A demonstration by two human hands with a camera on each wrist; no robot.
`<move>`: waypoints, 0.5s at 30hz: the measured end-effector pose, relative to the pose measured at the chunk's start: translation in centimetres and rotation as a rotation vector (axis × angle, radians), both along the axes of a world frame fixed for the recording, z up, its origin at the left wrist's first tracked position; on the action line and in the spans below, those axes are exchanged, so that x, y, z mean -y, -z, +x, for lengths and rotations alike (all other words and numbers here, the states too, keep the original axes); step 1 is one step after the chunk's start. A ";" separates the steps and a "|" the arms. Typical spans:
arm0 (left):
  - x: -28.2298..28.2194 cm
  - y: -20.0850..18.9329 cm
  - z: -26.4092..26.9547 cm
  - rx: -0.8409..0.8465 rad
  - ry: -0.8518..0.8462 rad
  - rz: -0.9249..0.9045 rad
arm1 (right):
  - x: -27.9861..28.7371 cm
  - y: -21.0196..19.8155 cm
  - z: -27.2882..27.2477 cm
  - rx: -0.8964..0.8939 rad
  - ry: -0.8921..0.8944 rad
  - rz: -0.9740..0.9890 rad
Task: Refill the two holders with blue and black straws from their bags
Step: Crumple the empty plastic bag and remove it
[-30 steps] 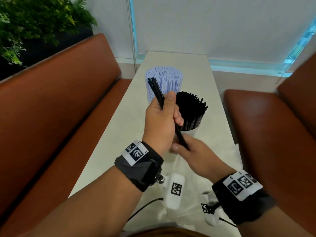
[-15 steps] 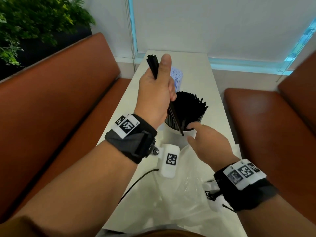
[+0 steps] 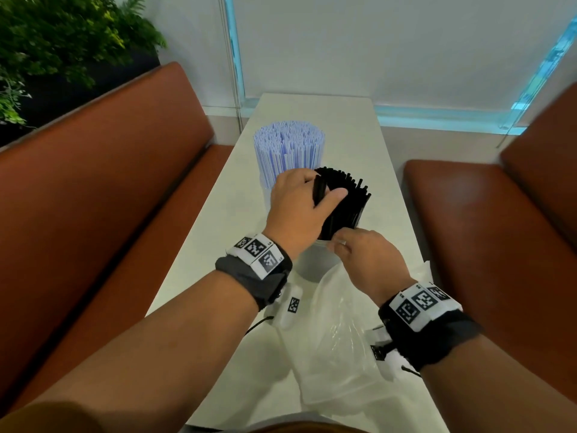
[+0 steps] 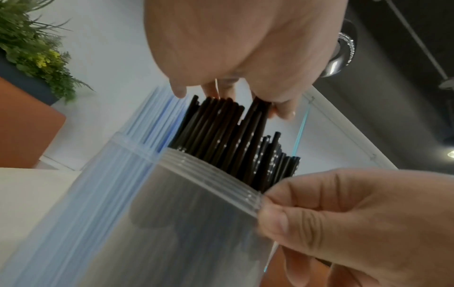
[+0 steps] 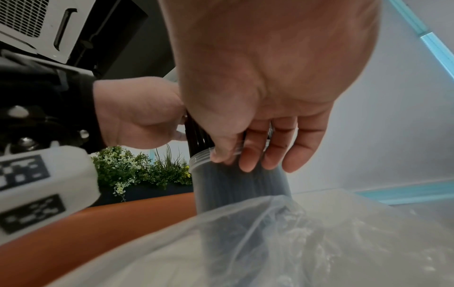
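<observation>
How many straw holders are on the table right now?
2. The blue-straw holder stands farther back, to the left. The black-straw holder stands nearer, next to it; the right hand grips its rim and the left hand feeds black straws in.
</observation>
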State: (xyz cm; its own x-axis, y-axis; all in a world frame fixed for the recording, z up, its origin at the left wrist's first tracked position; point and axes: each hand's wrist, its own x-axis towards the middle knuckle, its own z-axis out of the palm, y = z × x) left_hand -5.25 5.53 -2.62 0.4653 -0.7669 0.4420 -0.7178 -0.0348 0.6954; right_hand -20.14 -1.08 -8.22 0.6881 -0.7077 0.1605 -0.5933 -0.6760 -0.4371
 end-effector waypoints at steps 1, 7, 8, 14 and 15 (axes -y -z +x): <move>-0.1 0.1 0.3 0.004 -0.022 0.030 | 0.0 0.0 0.0 0.002 -0.004 -0.004; -0.6 -2.3 1.6 0.015 0.095 -0.065 | 0.2 0.0 0.0 -0.034 -0.010 -0.016; -0.5 -2.7 1.4 0.107 0.121 -0.091 | 0.2 0.0 0.1 -0.036 -0.006 -0.018; -0.6 0.4 0.3 0.651 0.251 0.380 | -0.1 -0.3 0.2 -0.017 -0.013 -0.010; -0.7 0.6 0.5 0.658 0.249 0.390 | -0.2 -0.4 0.2 -0.012 -0.008 -0.010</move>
State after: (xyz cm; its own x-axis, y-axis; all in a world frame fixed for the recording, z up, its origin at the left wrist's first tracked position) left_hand -4.76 6.20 -3.18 -0.0023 -0.9696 0.2446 -0.9948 0.0272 0.0982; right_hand -19.98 -0.93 -7.86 0.6959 -0.7002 0.1593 -0.5928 -0.6854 -0.4229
